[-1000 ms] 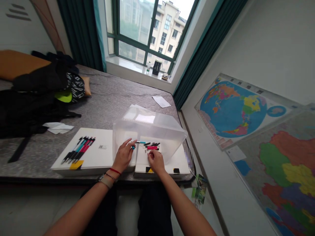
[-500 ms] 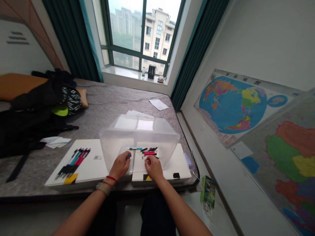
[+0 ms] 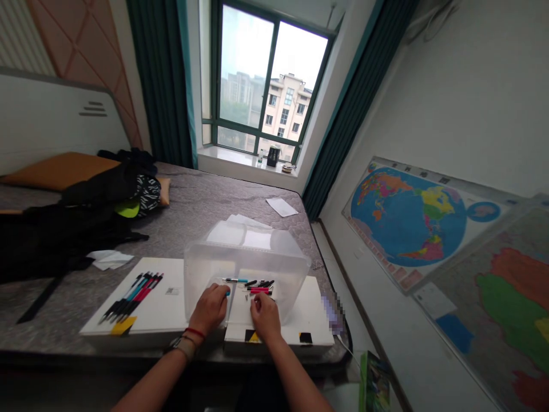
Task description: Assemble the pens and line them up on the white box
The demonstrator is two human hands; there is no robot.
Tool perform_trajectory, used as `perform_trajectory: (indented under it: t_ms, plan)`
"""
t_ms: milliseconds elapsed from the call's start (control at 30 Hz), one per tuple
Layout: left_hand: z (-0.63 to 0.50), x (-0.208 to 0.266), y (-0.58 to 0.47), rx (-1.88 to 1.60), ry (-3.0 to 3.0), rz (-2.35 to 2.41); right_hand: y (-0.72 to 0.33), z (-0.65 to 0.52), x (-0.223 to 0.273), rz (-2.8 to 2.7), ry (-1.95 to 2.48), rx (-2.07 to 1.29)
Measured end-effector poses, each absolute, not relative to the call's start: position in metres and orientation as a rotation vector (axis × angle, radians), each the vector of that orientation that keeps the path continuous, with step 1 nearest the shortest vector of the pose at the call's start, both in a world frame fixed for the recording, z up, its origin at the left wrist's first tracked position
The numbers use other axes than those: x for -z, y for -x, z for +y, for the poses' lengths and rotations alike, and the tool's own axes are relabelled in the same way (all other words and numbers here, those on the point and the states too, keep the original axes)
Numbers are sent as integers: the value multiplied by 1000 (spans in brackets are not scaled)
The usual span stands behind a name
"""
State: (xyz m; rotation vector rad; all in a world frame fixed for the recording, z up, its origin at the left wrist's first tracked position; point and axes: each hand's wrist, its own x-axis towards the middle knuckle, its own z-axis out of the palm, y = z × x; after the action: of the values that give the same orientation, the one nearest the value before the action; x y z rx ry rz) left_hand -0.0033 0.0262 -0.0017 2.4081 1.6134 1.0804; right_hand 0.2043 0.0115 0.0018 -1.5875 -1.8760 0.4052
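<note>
My left hand [image 3: 209, 310] is closed, fingertips pinched on a small blue pen part [image 3: 227, 293]; most of it is hidden by the fingers. My right hand [image 3: 265, 317] is closed too, thumb against fingers, and whatever it may hold is out of sight. Just beyond it lie red pen barrels [image 3: 259, 290], black pen pieces [image 3: 265, 283] and a tiny metallic piece [image 3: 246, 297]. A slim blue and white pen piece [image 3: 235, 280] lies beyond my left hand. Both hands work at the open front of a clear plastic bin [image 3: 206, 263] lying on its side.
Several assembled pens [image 3: 132, 294] lie in a row on the left white box [image 3: 171, 315]. Another white box [image 3: 315, 320] extends under the bin. Crumpled tissue [image 3: 110, 259], dark clothing [image 3: 86, 229] and paper [image 3: 282, 207] rest on the mattress [image 3: 206, 191].
The head view has tilted upward, so everything sits lower in the picture. My left hand has turned slightly, hiding more of the blue part. My right hand stays near the loose pieces.
</note>
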Motion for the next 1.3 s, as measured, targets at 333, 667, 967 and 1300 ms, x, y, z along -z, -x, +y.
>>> perform_trajectory:
  t_ms: [333,667,967,1300]
  plan:
    - [24,1,-3,-1038,-2449,1761,-207,9,-8,-1928,1610,-399]
    - [26,7,-1,-1094,-2366,1710,-206,13,-16,-2006,1663,-393]
    - [25,6,0,-1055,-2343,1740,-189,108,-134,-3078,1840,-146]
    - [23,2,-1,-1000,-2374,1737,-191,122,-118,-3485,1575,51]
